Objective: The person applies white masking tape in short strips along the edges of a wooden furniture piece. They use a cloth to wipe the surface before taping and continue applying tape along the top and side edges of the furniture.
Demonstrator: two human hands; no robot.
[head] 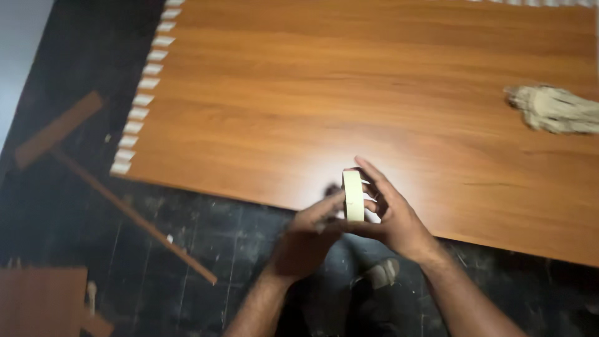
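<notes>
A cream roll of masking tape [353, 195] stands on edge between both my hands, just above the near edge of a large brown wooden board [299, 93]. My right hand [393, 215] wraps around the roll from the right, fingers curled over its top. My left hand [306, 237] reaches in from the left, with thumb and fingertips at the roll's lower side. Short strips of tape [145, 93] line the board's left edge in a row.
A crumpled beige cloth [554, 109] lies on the board at the right. On the dark floor at left lie a long thin wooden strip [134, 215], a flat wooden piece [57, 129] and another board [40, 302]. A shoe [382, 273] shows below my hands.
</notes>
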